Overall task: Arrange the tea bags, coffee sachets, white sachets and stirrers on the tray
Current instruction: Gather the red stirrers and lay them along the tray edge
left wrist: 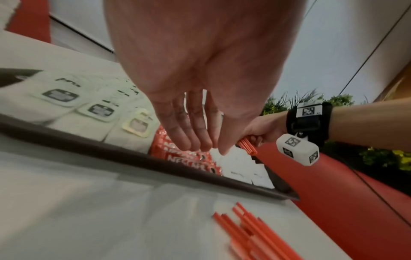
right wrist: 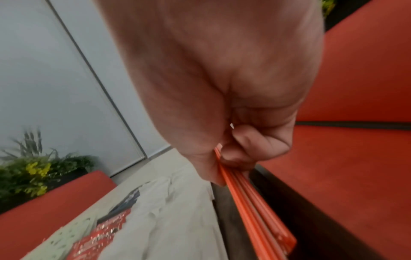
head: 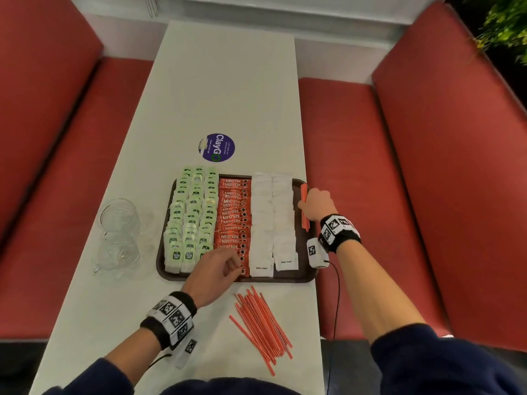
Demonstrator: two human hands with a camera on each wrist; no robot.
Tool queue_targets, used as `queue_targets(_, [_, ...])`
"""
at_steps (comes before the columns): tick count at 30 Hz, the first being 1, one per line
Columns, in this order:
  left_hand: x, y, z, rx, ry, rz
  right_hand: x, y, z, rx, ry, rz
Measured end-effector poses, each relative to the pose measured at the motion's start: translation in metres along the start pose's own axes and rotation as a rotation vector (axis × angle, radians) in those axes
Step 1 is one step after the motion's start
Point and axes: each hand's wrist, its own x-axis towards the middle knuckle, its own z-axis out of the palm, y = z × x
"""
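Observation:
A dark brown tray (head: 228, 279) holds three columns of green tea bags (head: 191, 218), a column of red coffee sachets (head: 233, 215) and two columns of white sachets (head: 273, 218). My right hand (head: 303, 205) grips a bundle of orange stirrers (head: 306, 223) lengthwise over the tray's right edge; the right wrist view shows thumb and fingers curled round the bundle (right wrist: 255, 202). My left hand (head: 228, 266) hovers over the near end of the coffee column, fingers fairly straight (left wrist: 200, 140) and holding nothing. More loose stirrers (head: 262, 326) lie on the table in front of the tray.
Two glass mugs (head: 119, 215) stand left of the tray on the white table. A round purple sticker (head: 216, 147) lies beyond the tray. Red benches (head: 399, 195) flank the table on both sides. The tray's right side sits at the table edge.

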Motion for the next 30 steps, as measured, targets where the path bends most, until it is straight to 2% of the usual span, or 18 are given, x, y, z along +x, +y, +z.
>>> queue_targets(3, [-0.009, -0.009, 0.003, 0.051, -0.031, 0.010, 0.002, -0.006, 0.006, -0.051, 0.004, 0.008])
queue_targets(10, [-0.017, -0.020, 0.011, 0.163, -0.055, 0.046, -0.007, -0.005, 0.010, -0.005, 0.164, 0.007])
queue_targets(21, [-0.016, -0.026, 0.012, 0.111, -0.046, 0.029, -0.020, 0.007, 0.034, 0.060, 0.359, 0.015])
queue_targets(30, [-0.017, -0.027, 0.012, 0.098, -0.037, 0.038, -0.025, 0.014, 0.026, 0.135, 0.409, -0.033])
